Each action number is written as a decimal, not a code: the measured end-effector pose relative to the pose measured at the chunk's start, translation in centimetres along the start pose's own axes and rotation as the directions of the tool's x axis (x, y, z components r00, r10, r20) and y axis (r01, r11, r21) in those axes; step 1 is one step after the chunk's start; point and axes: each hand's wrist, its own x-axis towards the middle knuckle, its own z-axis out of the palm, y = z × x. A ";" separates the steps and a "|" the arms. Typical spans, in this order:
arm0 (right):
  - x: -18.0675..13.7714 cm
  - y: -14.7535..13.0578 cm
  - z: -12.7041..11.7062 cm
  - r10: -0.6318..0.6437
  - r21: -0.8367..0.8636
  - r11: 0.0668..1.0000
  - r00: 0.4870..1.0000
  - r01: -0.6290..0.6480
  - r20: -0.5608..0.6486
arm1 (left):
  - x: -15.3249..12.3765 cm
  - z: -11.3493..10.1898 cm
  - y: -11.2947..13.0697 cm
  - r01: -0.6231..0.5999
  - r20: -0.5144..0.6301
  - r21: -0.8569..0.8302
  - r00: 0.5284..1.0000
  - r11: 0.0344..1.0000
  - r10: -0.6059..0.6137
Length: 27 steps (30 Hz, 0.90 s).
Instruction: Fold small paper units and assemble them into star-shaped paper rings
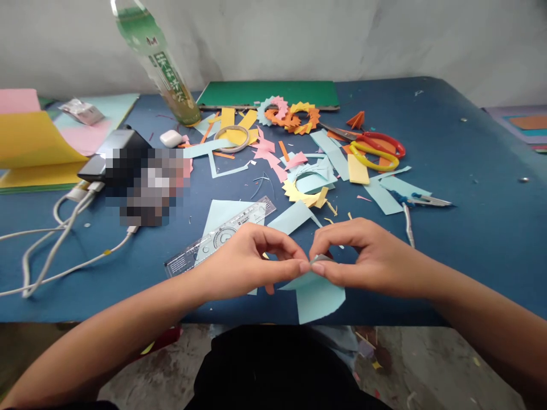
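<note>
My left hand (269, 259) and my right hand (359, 256) meet near the table's front edge, thumbs and fingertips pinched together. Between them is a small piece of light blue paper (317, 259), mostly covered by the fingers. Just below hang or lie larger light blue paper pieces (320, 299); whether these join the pinched piece I cannot tell. A clear plastic ruler (222, 236) slants beside my left hand, partly over a light blue sheet (213, 219). Beyond my hands lie a light blue strip (290, 217) and a curved row of folded yellow and light blue paper pieces (299, 196).
Red-and-yellow-handled scissors (376, 151), a tape roll (232, 139), finished-looking paper rings (303, 117) and a compass (423, 199) lie farther back. A green-labelled bottle (166, 74) stands at the wall. White cables (64, 222) and a black charger (117, 156) occupy the left.
</note>
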 end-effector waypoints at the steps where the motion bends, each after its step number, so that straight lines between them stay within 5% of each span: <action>1: 0.0 0.0 0.0 0.001 -0.002 1.000 1.000 -0.001 -0.001 | 0.0 0.0 0.0 -0.003 -0.002 0.005 1.000 1.000 0.003; 8: 0.0 -0.1 -0.1 0.033 -0.012 0.999 0.999 -0.034 -0.022 | -0.1 0.1 0.0 -0.030 0.002 0.033 1.000 0.999 0.030; 15: 0.1 0.1 0.1 0.042 -0.029 0.999 0.995 -0.039 0.088 | -0.3 0.2 -0.2 -0.088 -0.037 0.164 0.995 0.983 0.096; 27: 0.0 0.3 0.0 0.011 -0.057 0.998 1.000 -0.010 0.012 | -0.3 0.1 0.1 -0.038 -0.043 0.130 0.998 0.991 0.044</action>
